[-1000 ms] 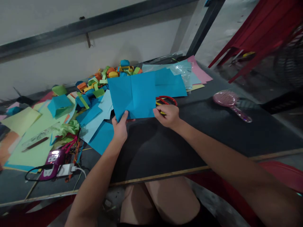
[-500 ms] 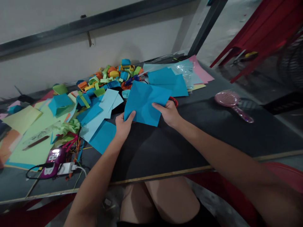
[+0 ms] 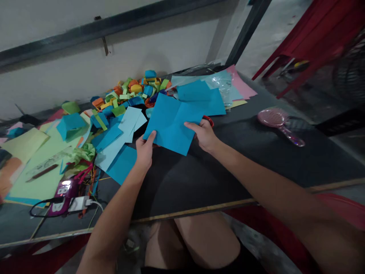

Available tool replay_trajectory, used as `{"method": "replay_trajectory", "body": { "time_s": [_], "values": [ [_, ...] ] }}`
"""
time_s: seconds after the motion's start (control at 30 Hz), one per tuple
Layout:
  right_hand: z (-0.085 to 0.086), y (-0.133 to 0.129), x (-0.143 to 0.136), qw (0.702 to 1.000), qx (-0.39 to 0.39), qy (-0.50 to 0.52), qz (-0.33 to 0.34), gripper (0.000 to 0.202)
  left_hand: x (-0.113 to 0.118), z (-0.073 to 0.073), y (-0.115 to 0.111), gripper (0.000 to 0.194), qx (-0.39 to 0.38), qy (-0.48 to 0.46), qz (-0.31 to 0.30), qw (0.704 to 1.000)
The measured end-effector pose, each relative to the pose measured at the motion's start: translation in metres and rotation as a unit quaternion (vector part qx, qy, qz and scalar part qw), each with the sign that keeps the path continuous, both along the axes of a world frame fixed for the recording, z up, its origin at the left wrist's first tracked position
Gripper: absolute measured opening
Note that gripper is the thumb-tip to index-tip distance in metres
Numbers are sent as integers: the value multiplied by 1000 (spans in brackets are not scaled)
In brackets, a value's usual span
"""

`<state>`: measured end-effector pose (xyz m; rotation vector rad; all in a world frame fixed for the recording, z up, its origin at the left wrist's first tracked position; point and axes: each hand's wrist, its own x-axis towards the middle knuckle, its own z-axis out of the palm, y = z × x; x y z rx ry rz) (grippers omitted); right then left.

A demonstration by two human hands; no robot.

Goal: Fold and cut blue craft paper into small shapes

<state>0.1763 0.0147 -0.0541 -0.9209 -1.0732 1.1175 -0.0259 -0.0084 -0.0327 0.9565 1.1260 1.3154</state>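
Observation:
A sheet of blue paper point(image 3: 173, 123) with a crease down its middle is held above the dark table point(image 3: 182, 190). My left hand point(image 3: 145, 149) pinches its lower left corner, thumb on top and the other fingers underneath. On the right edge, my right hand point(image 3: 203, 133) grips the sheet the same way, the thumb lying over it. Behind the sheet, partly covered by it, is a red-handled thing point(image 3: 209, 120), perhaps scissors. More blue paper point(image 3: 124, 163) and pale blue slips point(image 3: 131, 121) lie left of my left hand.
A heap of small folded paper pieces point(image 3: 134, 88) lies against the wall. A pink hairbrush point(image 3: 281, 125) rests at the right. On the left are green sheets point(image 3: 31, 171), a pen point(image 3: 42, 173) and a purple power strip point(image 3: 64, 194) with cables. A red chair point(image 3: 308, 42) stands beyond the table.
The blue sheet has been spread flatter and tilted, its left side now lower, and its middle crease shows more plainly. My left hand has moved slightly left; both hands keep their hold.

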Motion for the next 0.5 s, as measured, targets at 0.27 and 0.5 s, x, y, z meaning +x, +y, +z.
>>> {"method": "replay_trajectory", "body": {
  "time_s": [0.27,0.5],
  "values": [
    [4,-4,0,1000,-29,-10,-2,25,0,0,0,31,-5,-8,-5,1000],
    [1,-2,1,1000,-16,-4,7,18,-1,-3,1,33,1,-3,-7,1000]
  ]
}}
